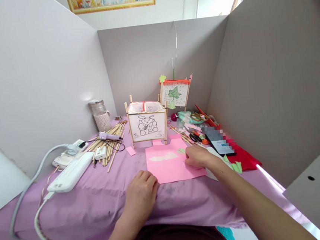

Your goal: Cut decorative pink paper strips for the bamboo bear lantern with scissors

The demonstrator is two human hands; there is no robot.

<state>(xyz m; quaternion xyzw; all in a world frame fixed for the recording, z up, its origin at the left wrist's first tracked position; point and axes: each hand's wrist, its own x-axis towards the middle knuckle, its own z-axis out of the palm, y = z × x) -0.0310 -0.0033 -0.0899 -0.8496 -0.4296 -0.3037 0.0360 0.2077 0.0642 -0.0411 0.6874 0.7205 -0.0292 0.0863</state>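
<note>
A pink sheet of paper [164,172] lies flat on the purple tablecloth, with a pale torn-edged shape [163,156] on it. At its lower left corner rests my left hand [142,192], its fingers curled down and their tips hidden. My right hand [197,156] is closed, knuckles up, on the right part of the sheet; whatever lies under its fingers is hidden. Just left of those fingers is a small light-green paper piece [181,150]. Behind the sheet stands a stick-framed paper lantern [147,125] with a rabbit drawing on its front.
A second lantern [176,94] with a green leaf stands behind. Wooden sticks [111,139], a glue gun [109,136], a white power strip [71,172] and a jar [100,116] are left. Black scissors [195,136], a phone [220,142] and red material [244,159] lie right. Grey panels enclose the table.
</note>
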